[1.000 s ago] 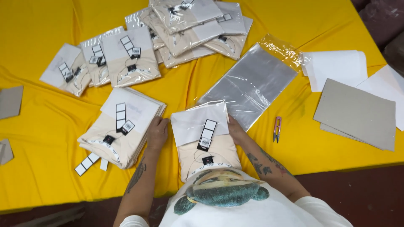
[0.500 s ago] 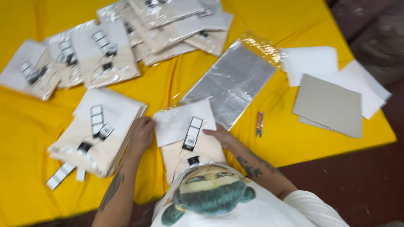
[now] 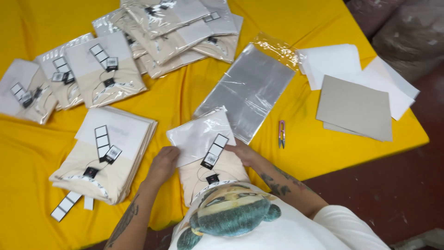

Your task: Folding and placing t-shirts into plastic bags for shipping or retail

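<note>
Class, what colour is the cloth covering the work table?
Bright yellow cloth, clearest in the head view.

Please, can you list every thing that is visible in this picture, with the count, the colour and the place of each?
folded garment in hands: one, cream with white sheet, in clear bag, near edge
hang tag: one, white and black, on that garment
unbagged stack: one, cream, left of it
bagged garments: several, cream, far side
empty bags: pile, clear, centre
snips: one, pink
paper sheets: few, white, right
cardboard: grey, right
table cover: yellow
left hand: on garment's left edge
right hand: on its right edge
</note>
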